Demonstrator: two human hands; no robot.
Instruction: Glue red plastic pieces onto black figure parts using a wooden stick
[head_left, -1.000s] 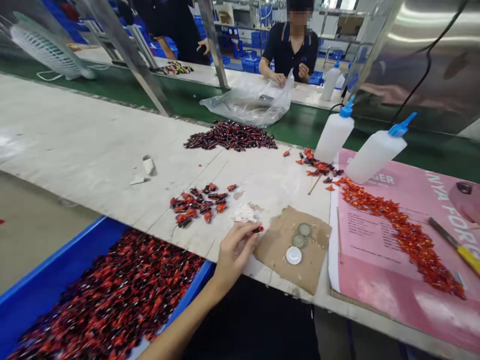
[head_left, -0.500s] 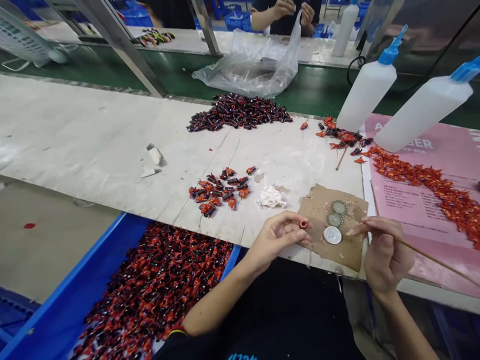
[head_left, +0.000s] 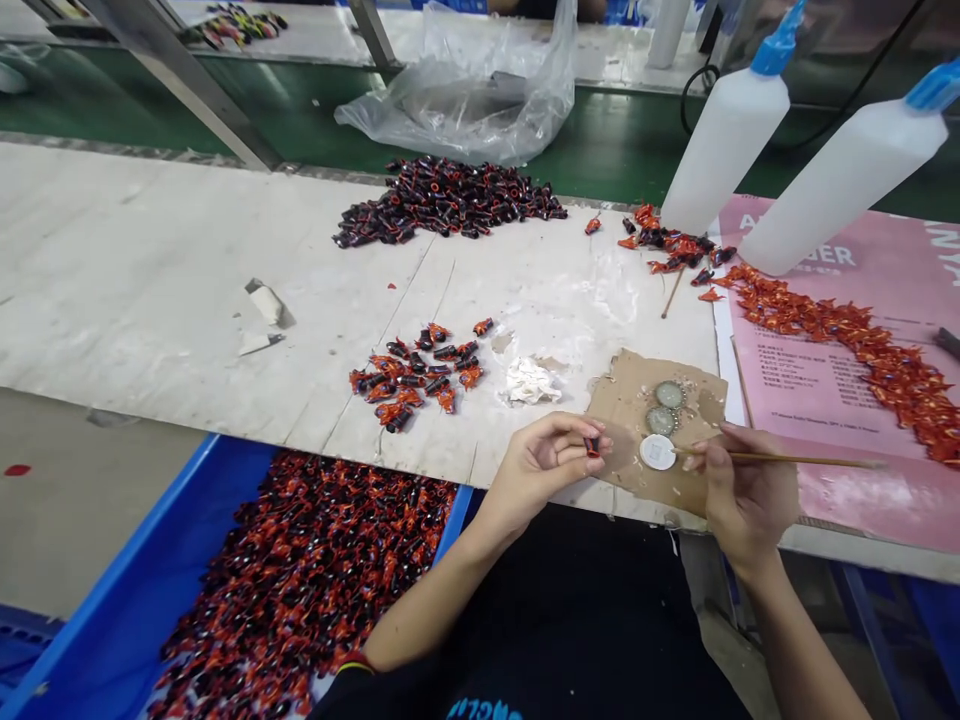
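Between the thumb and fingers of my left hand (head_left: 544, 458) is a small black-and-red plastic part (head_left: 592, 447). My right hand (head_left: 750, 492) grips a thin wooden stick (head_left: 810, 459), its left tip at the edge of a small white round cap (head_left: 658, 452). That cap lies on a piece of brown cardboard (head_left: 622, 400), with two greyish round caps (head_left: 667, 408) just behind it. A crumpled white tissue (head_left: 532, 381) sits left of the cardboard. Further left lies a small cluster of joined orange-and-black parts (head_left: 420, 375).
A pile of black parts (head_left: 450, 200) lies at the back. Orange parts (head_left: 840, 340) spread over a pink sheet (head_left: 795, 400). Two white squeeze bottles (head_left: 724, 150) lean at right. Below the table edge, a blue bin (head_left: 150, 540) holds many orange-and-black parts. A clear plastic bag (head_left: 465, 110) lies behind.
The stick has swung to nearly level, and its tip has come to the white cap as my right hand moved left. The part in my left hand has turned. The camera view has shifted.
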